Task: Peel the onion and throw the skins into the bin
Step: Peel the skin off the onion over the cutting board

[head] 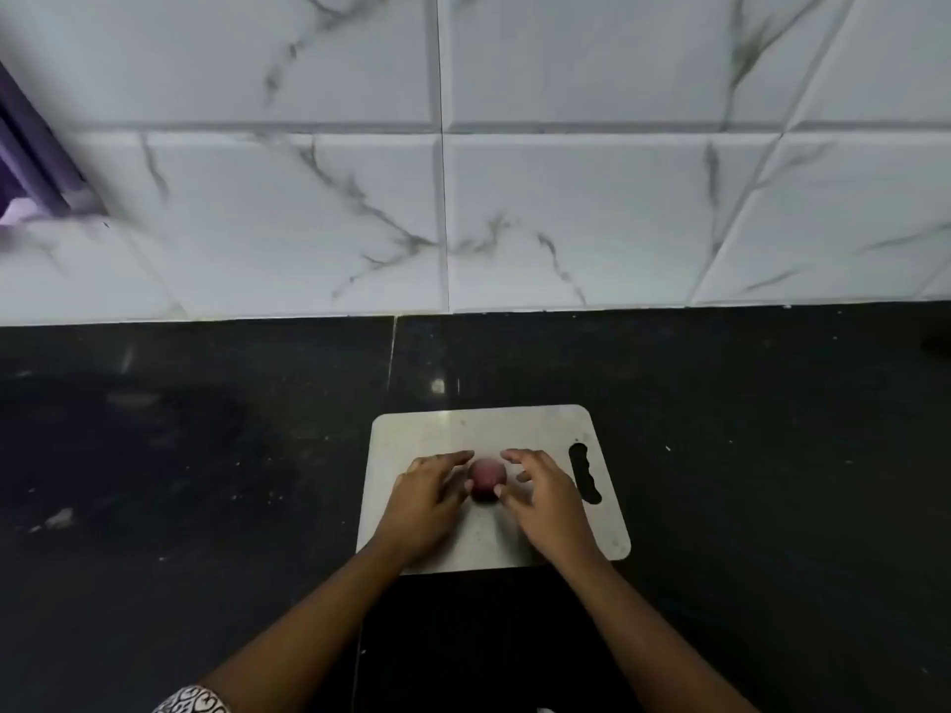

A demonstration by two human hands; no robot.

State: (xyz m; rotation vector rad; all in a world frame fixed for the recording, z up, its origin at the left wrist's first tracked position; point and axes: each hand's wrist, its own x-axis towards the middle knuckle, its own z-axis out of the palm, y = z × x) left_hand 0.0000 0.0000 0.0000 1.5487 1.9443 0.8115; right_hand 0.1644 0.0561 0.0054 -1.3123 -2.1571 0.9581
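On cutting board (514, 429), onion (486, 478) between left hand (427, 501), right hand (548, 501)

Onion (486, 478) blurred, left flank hidden behind fingers of left hand (422, 499). Purple frame (31, 146) cut by left edge. Patterned sleeve (193, 701) cut by bottom edge.

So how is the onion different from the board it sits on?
The onion is reddish-purple, while the cutting board is pale grey-white. The onion is round and small, but the board is flat and much bigger. The board has a handle slot on its right side, and the onion shows no hole. They share one spot: the onion lies on the board, and the board lies on the dark counter.
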